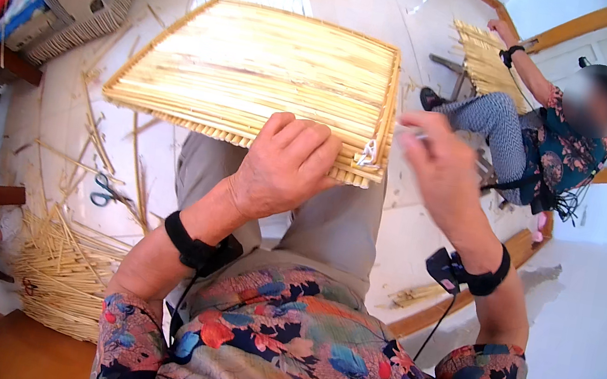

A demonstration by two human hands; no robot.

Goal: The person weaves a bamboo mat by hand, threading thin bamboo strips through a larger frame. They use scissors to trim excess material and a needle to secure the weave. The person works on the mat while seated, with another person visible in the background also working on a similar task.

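A flat panel of pale yellow reed stalks (276,64), bound side by side, rests tilted over my lap. My left hand (288,159) is wrapped over its near edge, right of the middle, fingers on top. White cord (367,152) is knotted at the near right corner of the panel. Just beyond the right edge, my right hand (443,169) is raised with its fingers curled together. A small, thin bit shows at those fingertips, too small to name. The underside of the panel is hidden.
Scissors (104,191) lie among loose stalks on the floor at left. A heap of cut stalks (60,277) spreads at lower left. A woven piece (89,33) stands at upper left. At right, a seated person (559,152) holds another reed panel (493,65).
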